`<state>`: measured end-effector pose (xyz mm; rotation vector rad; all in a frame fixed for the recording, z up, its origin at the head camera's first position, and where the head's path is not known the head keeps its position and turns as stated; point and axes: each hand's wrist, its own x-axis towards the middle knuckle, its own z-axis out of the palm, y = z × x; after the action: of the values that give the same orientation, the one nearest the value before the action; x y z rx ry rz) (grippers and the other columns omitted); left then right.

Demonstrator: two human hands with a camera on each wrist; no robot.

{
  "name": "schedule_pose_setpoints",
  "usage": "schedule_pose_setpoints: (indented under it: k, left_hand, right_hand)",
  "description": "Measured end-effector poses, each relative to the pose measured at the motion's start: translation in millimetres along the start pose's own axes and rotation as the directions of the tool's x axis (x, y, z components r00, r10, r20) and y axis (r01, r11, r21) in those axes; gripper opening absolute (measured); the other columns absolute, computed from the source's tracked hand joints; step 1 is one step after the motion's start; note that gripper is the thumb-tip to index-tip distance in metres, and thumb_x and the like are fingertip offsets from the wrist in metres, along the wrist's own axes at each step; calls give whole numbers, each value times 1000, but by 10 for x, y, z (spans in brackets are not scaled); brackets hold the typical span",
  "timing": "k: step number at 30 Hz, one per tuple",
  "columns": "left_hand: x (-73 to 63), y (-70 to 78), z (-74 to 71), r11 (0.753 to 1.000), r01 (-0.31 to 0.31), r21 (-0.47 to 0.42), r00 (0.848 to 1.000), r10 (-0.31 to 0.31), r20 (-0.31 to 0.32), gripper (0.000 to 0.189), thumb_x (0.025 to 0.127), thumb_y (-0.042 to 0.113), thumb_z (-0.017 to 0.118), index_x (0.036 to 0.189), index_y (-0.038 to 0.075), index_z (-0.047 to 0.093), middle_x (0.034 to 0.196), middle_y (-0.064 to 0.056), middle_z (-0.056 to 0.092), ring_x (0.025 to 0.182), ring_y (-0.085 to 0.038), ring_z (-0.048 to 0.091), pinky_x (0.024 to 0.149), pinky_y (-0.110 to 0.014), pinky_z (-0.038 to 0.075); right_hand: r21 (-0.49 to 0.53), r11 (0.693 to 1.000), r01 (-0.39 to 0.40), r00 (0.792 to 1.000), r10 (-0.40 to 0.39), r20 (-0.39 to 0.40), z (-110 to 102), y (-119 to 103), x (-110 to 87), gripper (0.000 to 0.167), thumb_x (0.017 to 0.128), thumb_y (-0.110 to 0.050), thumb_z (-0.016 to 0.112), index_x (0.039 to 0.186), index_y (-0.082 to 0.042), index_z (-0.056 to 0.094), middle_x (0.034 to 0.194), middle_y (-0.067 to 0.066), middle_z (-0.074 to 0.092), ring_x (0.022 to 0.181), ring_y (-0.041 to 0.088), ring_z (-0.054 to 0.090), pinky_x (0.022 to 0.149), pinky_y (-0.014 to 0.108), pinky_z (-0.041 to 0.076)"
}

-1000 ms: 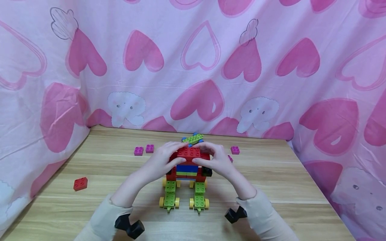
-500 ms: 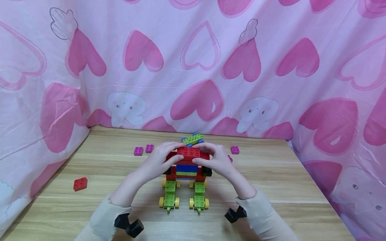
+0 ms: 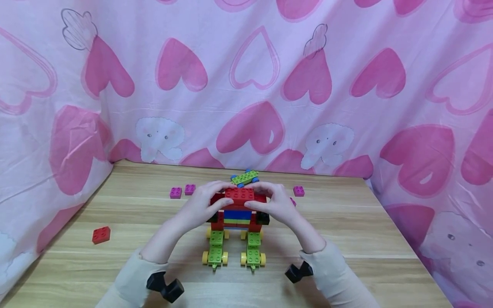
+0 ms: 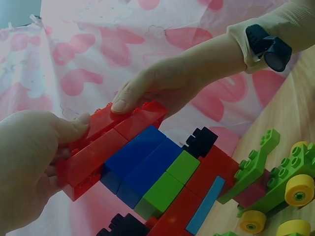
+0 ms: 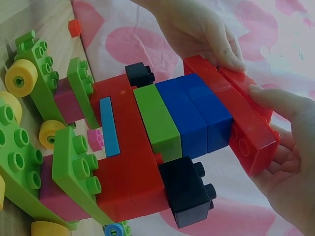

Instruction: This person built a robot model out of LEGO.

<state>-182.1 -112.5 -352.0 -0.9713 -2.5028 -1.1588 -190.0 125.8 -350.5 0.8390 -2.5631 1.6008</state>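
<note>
A figure of toy building bricks stands on wheeled green bases [image 3: 215, 253], seen in the head view. Its trunk stacks red, light green and blue bricks [image 5: 194, 115], with black bricks [image 5: 184, 189] at the sides. Overhanging red bricks [image 4: 110, 142] form the upper layer, and a red studded brick [image 3: 239, 194] sits on that. My left hand [image 3: 206, 200] grips the top red bricks from the left, thumb on the near side. From the right, my right hand [image 3: 272, 200] grips the same top bricks. The fingers behind are partly hidden.
A red brick [image 3: 101, 235] lies at the table's left. Pink bricks [image 3: 176, 193] lie at back left, and another pink brick [image 3: 298, 191] at back right. Behind the figure is a green base with blue wheels [image 3: 245, 177]. A heart-patterned curtain [image 3: 250, 128] borders the table.
My left thumb has drawn slightly left along the top red brick. The right hand keeps its hold, and the figure stands where it was. The head view has shifted a little.
</note>
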Motion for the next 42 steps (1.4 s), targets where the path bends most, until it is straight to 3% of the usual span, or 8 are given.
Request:
schedule_pose_setpoints:
  k: [31,42]
  left_hand:
    - [-28,-23,26,999,-37,-8,999,37,-36,35,91,19,69,124,6,64,123,-12,67,113,-30,63,88,-42,57]
    - [-29,-20,46,999,-47,0,997,46,-54,34,90,17,70,122,6,65,117,-11,69,104,-26,66,85,-41,58]
  right_hand:
    - [-27,999,19,1000,-19,-23,33,11,-9,37,83,-18,78,118,-8,68,106,10,72,93,19,66,78,26,56]
    - [-16,1000,11,1000,-11,-14,35,11,-8,35,84,-17,77,118,-8,68,106,10,73,92,19,65,75,26,56]
